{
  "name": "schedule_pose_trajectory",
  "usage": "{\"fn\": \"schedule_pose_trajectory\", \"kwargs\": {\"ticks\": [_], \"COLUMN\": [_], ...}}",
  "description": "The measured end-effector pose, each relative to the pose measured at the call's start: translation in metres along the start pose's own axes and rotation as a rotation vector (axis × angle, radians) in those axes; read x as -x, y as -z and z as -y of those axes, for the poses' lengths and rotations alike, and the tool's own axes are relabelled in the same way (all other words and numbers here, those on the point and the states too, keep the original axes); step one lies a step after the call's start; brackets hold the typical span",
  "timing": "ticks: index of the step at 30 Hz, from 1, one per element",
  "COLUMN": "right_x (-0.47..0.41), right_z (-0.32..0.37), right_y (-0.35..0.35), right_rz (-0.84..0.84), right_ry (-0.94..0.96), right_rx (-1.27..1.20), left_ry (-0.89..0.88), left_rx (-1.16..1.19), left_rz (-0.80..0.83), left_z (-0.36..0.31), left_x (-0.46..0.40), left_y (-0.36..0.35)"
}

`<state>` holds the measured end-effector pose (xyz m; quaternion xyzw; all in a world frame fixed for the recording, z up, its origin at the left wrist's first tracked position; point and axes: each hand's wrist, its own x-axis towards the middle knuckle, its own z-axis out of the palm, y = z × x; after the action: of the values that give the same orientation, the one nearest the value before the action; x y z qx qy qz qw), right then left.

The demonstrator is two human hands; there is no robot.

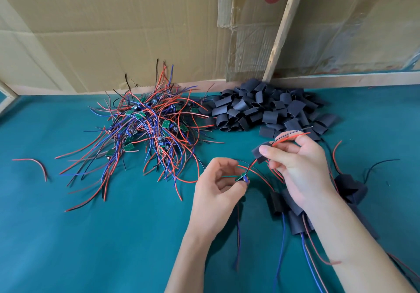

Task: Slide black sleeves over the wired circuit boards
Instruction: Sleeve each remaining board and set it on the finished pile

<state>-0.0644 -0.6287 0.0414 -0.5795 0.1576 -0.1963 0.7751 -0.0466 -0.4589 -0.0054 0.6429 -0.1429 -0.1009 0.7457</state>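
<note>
From the head view I see my left hand (219,184) low at centre, its fingers (241,184) curled to pinch a small green board (242,177) whose blue wires hang down toward me. My right hand (302,163) sits just beside it and higher, thumb and forefinger pinching a black sleeve (261,152); the board's red and black wires (293,136) already run through the sleeve and stick out past my knuckles. Sleeve and board are apart, joined only by those wires. Under my right wrist lie finished boards (295,220) in sleeves on the green surface (91,235). Farther back, a tangle of bare boards (150,124) sits left, touching a sleeve heap (268,108) to its right. One loose wire (34,164) lies far left. Cardboard (113,26) stands behind.
</note>
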Motion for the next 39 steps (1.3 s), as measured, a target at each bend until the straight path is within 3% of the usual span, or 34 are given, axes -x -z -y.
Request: {"fn": "schedule_pose_trajectory", "kwargs": {"ticks": [5,14,27,32,39], "right_x": [-0.003,0.005,0.01,0.008,0.01], "right_z": [0.001,-0.005,-0.006,-0.006,-0.008], "right_y": [0.005,-0.005,-0.01,-0.008,-0.012], "right_rz": [-0.002,0.147,0.243,0.255,0.263], "right_ry": [-0.015,-0.078,-0.086,-0.11,-0.118], "right_rx": [-0.085,0.032,0.132,0.143,0.179], "left_ry": [0.004,0.042,0.029,-0.001,-0.033], "left_rx": [0.043,0.247,0.175,0.147,0.069], "left_rz": [-0.041,-0.093,-0.136,-0.033,-0.083], "left_z": [0.001,0.0,-0.002,-0.001,0.003], "left_x": [-0.001,-0.002,-0.002,-0.002,-0.004], "left_y": [0.0,0.002,-0.002,-0.001,-0.002]}}
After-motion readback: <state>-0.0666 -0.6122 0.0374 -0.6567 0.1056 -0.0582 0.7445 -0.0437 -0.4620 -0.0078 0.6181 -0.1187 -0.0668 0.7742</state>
